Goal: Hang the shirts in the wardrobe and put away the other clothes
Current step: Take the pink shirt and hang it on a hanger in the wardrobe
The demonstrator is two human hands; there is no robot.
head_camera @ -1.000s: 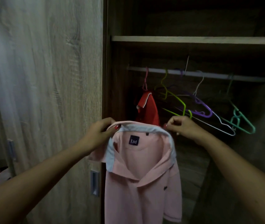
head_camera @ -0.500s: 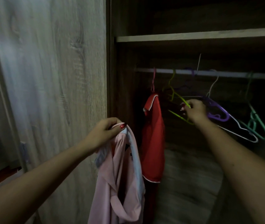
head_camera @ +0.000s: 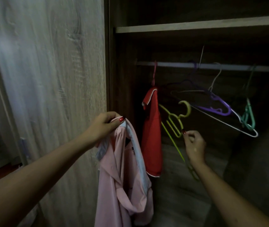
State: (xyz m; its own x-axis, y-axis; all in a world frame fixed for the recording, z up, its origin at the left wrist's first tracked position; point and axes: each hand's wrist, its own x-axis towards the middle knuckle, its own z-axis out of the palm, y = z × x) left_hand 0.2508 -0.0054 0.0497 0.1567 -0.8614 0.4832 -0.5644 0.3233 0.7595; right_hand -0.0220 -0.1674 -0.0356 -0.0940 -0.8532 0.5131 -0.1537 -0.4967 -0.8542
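Since half a second ago the yellow-green hanger point(head_camera: 174, 126) has come off the rail point(head_camera: 168, 64) and dropped lower, and the right hand point(head_camera: 194, 145) has come down with it. That hand pinches the hanger near its neck between thumb and curled fingertips; the hook points up, free in the air below the rail, and one long arm of the hanger slants down behind the wrist. The left hand point(head_camera: 104, 126) is clenched on the collar of the pink polo shirt point(head_camera: 124, 185), thumb on top. The shirt hangs limp from that grip, folded on itself with its pale blue collar lining showing, in front of the edge of the wooden wardrobe door point(head_camera: 48, 79). Just beside it to the right, a red shirt point(head_camera: 151, 131) hangs on a pink hanger point(head_camera: 154, 74) at the left end of the rail; whether the two shirts touch I cannot tell. Farther right on the rail hang a purple hanger point(head_camera: 219, 107), a white hanger point(head_camera: 228, 125) and a teal hanger point(head_camera: 248, 117), tangled together. A shelf point(head_camera: 196, 26) runs above the rail.
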